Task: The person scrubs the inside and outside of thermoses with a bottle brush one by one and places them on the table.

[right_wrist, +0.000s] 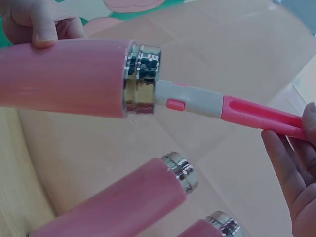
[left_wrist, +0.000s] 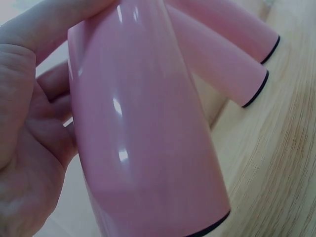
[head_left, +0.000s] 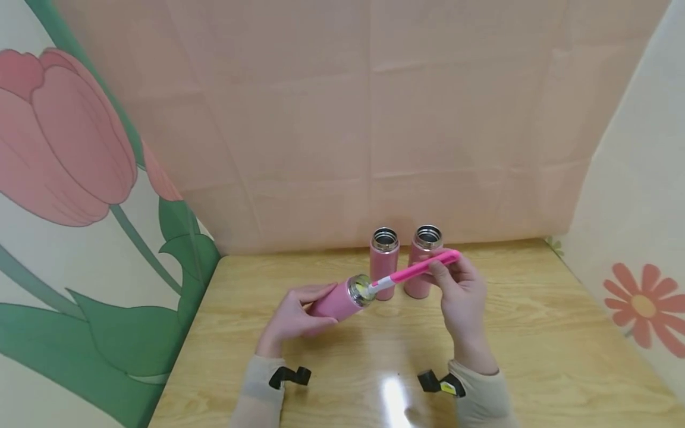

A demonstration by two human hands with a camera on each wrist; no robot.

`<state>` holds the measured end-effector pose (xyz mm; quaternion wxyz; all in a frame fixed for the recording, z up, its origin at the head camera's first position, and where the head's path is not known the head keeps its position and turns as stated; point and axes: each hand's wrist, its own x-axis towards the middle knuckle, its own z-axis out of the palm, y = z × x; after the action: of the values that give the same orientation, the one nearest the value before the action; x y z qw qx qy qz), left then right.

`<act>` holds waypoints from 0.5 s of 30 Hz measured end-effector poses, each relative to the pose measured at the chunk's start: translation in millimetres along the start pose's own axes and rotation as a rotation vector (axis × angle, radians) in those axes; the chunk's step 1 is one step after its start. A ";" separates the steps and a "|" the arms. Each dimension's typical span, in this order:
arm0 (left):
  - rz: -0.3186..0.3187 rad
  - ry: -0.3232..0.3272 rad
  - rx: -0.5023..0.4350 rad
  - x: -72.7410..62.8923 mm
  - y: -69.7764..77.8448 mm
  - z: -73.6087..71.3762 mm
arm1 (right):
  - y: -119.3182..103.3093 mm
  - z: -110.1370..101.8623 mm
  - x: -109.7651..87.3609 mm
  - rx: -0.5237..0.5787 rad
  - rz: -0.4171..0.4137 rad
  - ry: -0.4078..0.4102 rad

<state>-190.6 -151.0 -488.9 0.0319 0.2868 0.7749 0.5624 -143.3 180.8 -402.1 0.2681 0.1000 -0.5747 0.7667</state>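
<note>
A pink thermos bottle (head_left: 336, 302) with a bare metal neck is gripped in my left hand (head_left: 294, 318), tilted with its mouth up and to the right. My right hand (head_left: 464, 294) pinches the pink handle of a bottle brush (head_left: 412, 272) near its end. The brush's white shaft runs into the bottle's mouth, where a bit of yellow shows; the rest of its head is hidden inside. In the right wrist view the shaft (right_wrist: 197, 100) enters straight through the metal neck (right_wrist: 143, 79). The left wrist view shows the bottle's smooth side (left_wrist: 143, 123) and black-rimmed base.
Two more pink bottles, a left one (head_left: 383, 261) and a right one (head_left: 420, 255), stand lidless and upright behind my hands. The wooden table (head_left: 535, 333) meets a pink cloth backdrop (head_left: 299, 148) at its far edge. Flower-painted walls (head_left: 639, 208) flank both sides.
</note>
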 end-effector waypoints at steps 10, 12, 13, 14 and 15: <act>-0.016 -0.034 0.006 1.0 0.6 1.9 | -3.8 -8.5 3.5 0.116 -0.156 0.001; -0.016 -0.042 0.010 1.1 -0.3 1.6 | -3.2 -10.6 4.1 0.154 -0.173 -0.006; -0.019 -0.045 0.010 0.9 -0.8 1.5 | -2.8 -11.5 4.3 0.170 -0.183 -0.008; -0.023 -0.048 0.011 0.7 -1.4 1.3 | -2.4 -12.4 4.5 0.199 -0.192 -0.013; -0.027 -0.050 0.009 0.2 -2.0 1.3 | -2.1 -13.2 4.6 0.212 -0.205 -0.019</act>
<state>-191.1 -150.2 -491.1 0.0577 0.2906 0.7801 0.5511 -144.0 195.0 -402.5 0.3273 0.1930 -0.4798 0.7908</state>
